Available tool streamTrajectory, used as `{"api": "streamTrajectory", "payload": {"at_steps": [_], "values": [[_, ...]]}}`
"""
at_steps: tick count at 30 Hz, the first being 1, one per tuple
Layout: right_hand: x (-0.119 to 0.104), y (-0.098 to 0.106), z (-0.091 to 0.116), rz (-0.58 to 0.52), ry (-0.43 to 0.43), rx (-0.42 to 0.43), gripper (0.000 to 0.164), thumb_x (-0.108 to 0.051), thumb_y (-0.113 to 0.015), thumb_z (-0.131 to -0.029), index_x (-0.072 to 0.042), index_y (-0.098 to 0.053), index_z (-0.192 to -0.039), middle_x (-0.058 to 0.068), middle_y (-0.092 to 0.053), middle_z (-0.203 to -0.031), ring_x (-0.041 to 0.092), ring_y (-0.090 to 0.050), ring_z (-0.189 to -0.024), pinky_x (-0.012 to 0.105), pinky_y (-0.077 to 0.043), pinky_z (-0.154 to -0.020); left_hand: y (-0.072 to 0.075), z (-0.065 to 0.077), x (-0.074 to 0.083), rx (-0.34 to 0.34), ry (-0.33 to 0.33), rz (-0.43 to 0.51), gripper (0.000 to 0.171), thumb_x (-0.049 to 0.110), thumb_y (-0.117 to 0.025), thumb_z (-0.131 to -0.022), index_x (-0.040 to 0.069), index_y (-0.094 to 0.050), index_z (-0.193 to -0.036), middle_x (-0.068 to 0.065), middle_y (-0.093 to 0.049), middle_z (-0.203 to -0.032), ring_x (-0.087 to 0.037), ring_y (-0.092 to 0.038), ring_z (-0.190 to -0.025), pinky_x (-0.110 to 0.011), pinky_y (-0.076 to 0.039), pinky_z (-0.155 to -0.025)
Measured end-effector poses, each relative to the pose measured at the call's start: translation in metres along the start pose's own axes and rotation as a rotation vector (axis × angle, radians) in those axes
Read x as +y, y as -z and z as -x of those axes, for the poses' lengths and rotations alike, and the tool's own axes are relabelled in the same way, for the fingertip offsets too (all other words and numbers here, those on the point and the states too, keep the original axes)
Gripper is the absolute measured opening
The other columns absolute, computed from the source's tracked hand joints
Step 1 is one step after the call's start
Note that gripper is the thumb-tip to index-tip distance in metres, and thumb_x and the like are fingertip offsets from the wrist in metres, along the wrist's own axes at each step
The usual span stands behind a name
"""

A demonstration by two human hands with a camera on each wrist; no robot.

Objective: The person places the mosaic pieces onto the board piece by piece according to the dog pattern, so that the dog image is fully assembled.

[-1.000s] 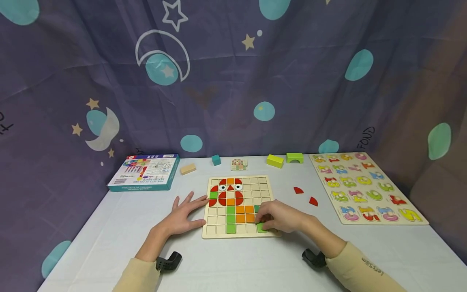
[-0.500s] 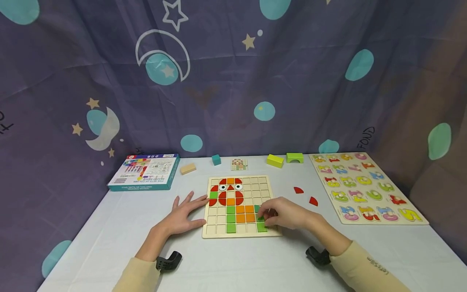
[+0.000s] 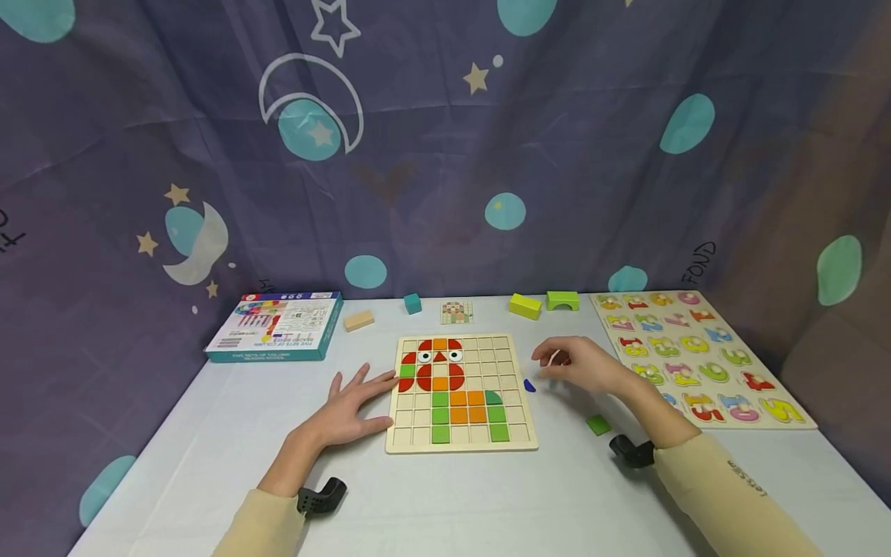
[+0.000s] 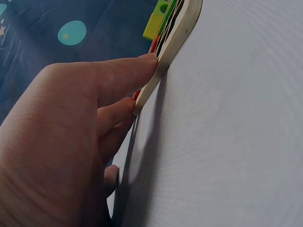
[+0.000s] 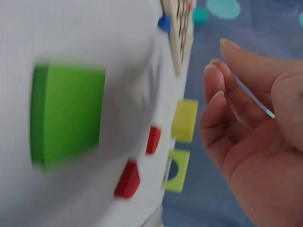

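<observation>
The wooden grid board (image 3: 490,348) lies on the table with coloured tiles in its squares: red rounded pieces with two eyes, orange squares (image 3: 459,416), green squares (image 3: 497,414) and a teal quarter piece (image 3: 493,398). My left hand (image 3: 348,410) is spread at the board's left edge; thumb and fingertips touch it. Off the board's right side, my right hand (image 3: 574,363) hovers over the table, fingers loosely bent and holding nothing. Close by lie a blue piece (image 3: 530,385) and a loose green square (image 3: 598,425). Two red pieces (image 5: 127,180) show in the right wrist view.
A numbered puzzle board (image 3: 689,363) lies at right, partly behind my right arm. Along the back stand a boxed set (image 3: 274,329), a plain block (image 3: 359,321), a teal cube (image 3: 413,304), a small pattern card (image 3: 456,313), a yellow block (image 3: 525,306) and a green arch (image 3: 562,301).
My right hand has left the board, moving right and away from me. A green square now shows fully below the teal piece. The blue piece and loose green square have come into view.
</observation>
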State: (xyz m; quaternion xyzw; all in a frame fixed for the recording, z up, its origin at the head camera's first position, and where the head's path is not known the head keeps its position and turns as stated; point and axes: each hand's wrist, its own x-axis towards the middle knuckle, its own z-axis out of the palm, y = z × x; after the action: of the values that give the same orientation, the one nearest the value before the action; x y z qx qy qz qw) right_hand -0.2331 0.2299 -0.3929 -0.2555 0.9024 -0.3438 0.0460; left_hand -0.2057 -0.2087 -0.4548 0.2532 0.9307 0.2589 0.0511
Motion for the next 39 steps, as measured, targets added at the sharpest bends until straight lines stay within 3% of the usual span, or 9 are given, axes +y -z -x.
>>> {"api": "streamTrajectory", "payload": {"at_steps": [6,15,24,31,39], "values": [[0.017,0.016,-0.004,0.051,-0.109,0.02,0.023,-0.004,-0.074,-0.09,0.001,-0.07,-0.112,0.008,-0.066,-0.098,0.023,-0.061,-0.087,0.034,-0.052,-0.073,0.001,0.0,-0.002,0.001,-0.002,0.001,0.069,0.049,-0.067,-0.091,0.021,-0.05,-0.152,0.005,-0.037,-0.16,-0.036,-0.008,-0.153,-0.067,0.009,-0.113],[0.034,0.028,-0.008,0.154,-0.242,-0.068,0.026,-0.009,-0.078,-0.088,0.001,-0.068,-0.11,0.009,-0.061,-0.095,0.025,-0.055,-0.087,0.036,-0.05,-0.074,0.001,0.001,-0.001,-0.009,-0.001,0.006,0.069,0.048,-0.067,-0.092,0.021,-0.049,-0.152,0.005,-0.036,-0.16,-0.036,-0.008,-0.153,-0.067,0.009,-0.113],[0.043,0.026,-0.009,0.147,-0.25,-0.101,0.015,-0.007,-0.077,-0.088,-0.004,-0.069,-0.1,0.003,-0.057,-0.084,0.02,-0.052,-0.077,0.032,-0.046,-0.064,0.003,-0.002,-0.001,0.003,-0.024,-0.008,0.068,0.049,-0.067,-0.092,0.019,-0.051,-0.151,0.003,-0.038,-0.16,-0.038,-0.009,-0.152,-0.07,0.008,-0.112],[0.045,0.025,-0.011,0.144,-0.267,-0.09,0.012,-0.006,-0.076,-0.089,-0.005,-0.066,-0.094,0.003,-0.056,-0.082,0.02,-0.051,-0.076,0.032,-0.044,-0.065,0.002,-0.003,0.0,-0.003,-0.023,0.0,0.069,0.049,-0.067,-0.092,0.019,-0.05,-0.151,0.004,-0.037,-0.16,-0.037,-0.008,-0.153,-0.069,0.008,-0.112],[0.045,0.022,-0.017,0.109,-0.315,-0.088,0.02,-0.011,-0.077,-0.09,-0.005,-0.065,-0.105,0.005,-0.055,-0.084,0.02,-0.051,-0.077,0.032,-0.044,-0.064,0.001,-0.002,0.0,-0.001,-0.013,-0.002,0.069,0.048,-0.068,-0.091,0.019,-0.051,-0.151,0.004,-0.037,-0.16,-0.036,-0.008,-0.153,-0.068,0.009,-0.113]]}}
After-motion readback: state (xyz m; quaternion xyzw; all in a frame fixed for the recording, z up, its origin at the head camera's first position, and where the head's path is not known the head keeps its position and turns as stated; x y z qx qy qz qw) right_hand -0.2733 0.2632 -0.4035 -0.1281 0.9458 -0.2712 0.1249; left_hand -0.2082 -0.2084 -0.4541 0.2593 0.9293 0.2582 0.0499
